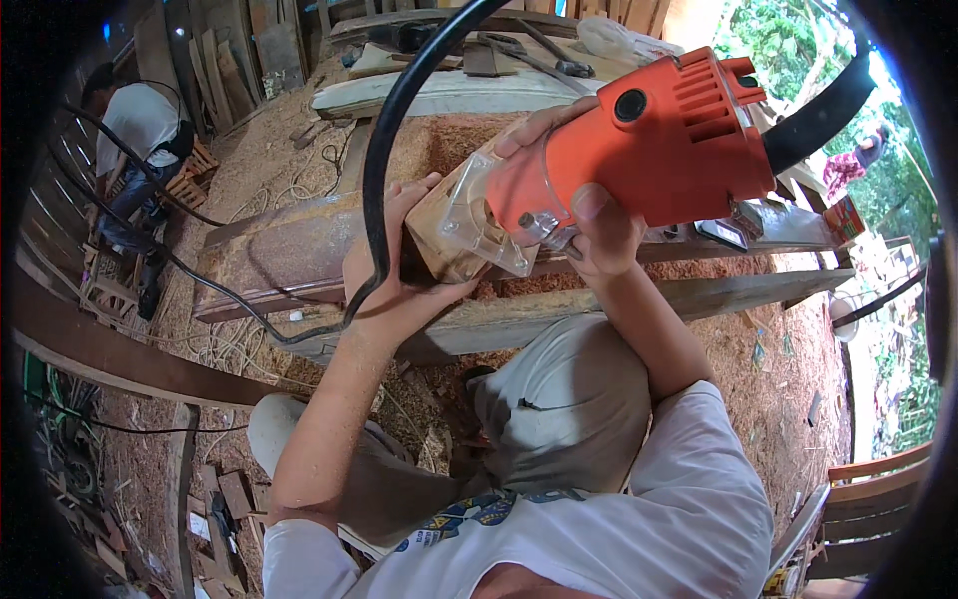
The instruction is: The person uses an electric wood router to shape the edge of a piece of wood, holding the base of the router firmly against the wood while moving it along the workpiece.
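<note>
My right hand point(607, 235) is closed round the body of an orange trim router point(659, 150), which lies tilted with its black cable end to the upper right. Its see-through plastic base point(474, 235) rests against a light wooden block point(427, 222). My left hand point(404, 299) grips that block from the left, its fingers partly hidden behind it. The router bit cannot be made out. A thick black cable point(375, 170) loops in front of my left wrist.
Below the hands lie a long wooden beam point(289, 245) and a plank point(699, 299) amid wood shavings. Behind, a bench carries boards, tools and a plastic bag point(619, 42). A phone point(720, 235) lies at right. A person point(145, 130) sits far left; another point(848, 172) is far right.
</note>
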Motion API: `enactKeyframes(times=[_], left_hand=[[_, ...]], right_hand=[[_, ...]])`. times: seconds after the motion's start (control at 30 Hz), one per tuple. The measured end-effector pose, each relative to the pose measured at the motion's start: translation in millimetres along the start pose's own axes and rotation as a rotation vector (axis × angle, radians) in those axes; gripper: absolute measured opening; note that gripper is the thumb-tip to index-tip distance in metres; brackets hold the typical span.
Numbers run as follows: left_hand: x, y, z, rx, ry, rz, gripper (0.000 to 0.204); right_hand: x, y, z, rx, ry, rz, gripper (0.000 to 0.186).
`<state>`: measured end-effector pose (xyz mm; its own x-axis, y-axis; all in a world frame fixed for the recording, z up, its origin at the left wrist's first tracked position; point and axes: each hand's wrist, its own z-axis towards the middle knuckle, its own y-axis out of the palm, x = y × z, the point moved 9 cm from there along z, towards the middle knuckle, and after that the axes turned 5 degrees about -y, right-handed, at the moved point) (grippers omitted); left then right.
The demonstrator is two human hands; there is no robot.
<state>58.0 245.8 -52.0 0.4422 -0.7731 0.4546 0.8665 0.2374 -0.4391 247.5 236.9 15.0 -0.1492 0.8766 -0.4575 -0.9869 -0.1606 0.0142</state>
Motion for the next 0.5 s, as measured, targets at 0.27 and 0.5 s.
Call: enactKeyframes(times=[0.27, 0.5], left_hand=[[1.2, 0.9, 1.1, -0.021, -0.022, -0.011, 0.101], [-2.9, 0.4, -0.5, 0.007, -0.038, -0.081, 0.100]], right_hand=[[-0.5, -2.8, -2.9, -0.026, 0.029, -0.006, 0.067], [2.8, -1.6, -2.9, -0.007, 0.062, 0.044, 0.074]])
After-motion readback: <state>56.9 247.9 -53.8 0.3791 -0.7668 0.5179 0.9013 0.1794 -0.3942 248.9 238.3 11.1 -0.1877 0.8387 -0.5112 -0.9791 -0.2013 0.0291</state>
